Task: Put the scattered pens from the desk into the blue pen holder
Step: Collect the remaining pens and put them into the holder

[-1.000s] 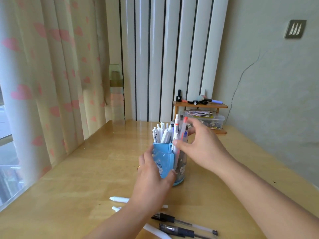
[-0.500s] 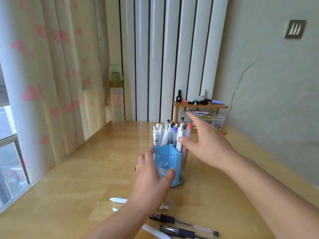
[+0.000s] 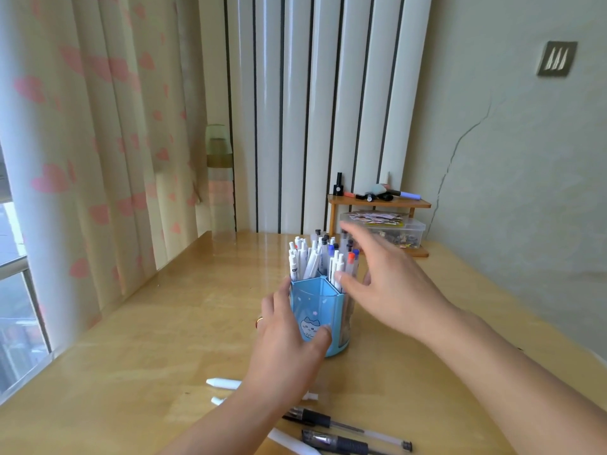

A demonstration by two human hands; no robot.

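I am holding the blue pen holder (image 3: 320, 315) with my left hand (image 3: 285, 351), its fingers (image 3: 281, 300) curling round the left wall and the thumb pressing on the front face just beside the printed cartoon cat. A ring is showing on one finger of that hand. My right hand (image 3: 391, 287) is hovering at the holder's right side with its fingers (image 3: 356, 236) spread and nearly straight, gripping nothing; the thumb tip is lying close to the rim, though I cannot tell whether it is touching. The fingertips are blurred.

The holder is standing upright near the middle of the wooden bench (image 3: 164, 349), a smooth plastic tub with angled front panels and a rounded base. It is crowded with standing pens (image 3: 315, 257), mostly white barrels with black, blue and red caps.

On the glossy, pale yellow bench nearer to me, scattered pens are lying flat: a white pen (image 3: 223, 383) partly hidden under my left forearm, and two clear-barrelled black gel pens (image 3: 345, 425) with dark rubber grips, side by side.

Far back, a small wooden shelf (image 3: 379, 202) is carrying markers above a clear plastic box (image 3: 404, 229).
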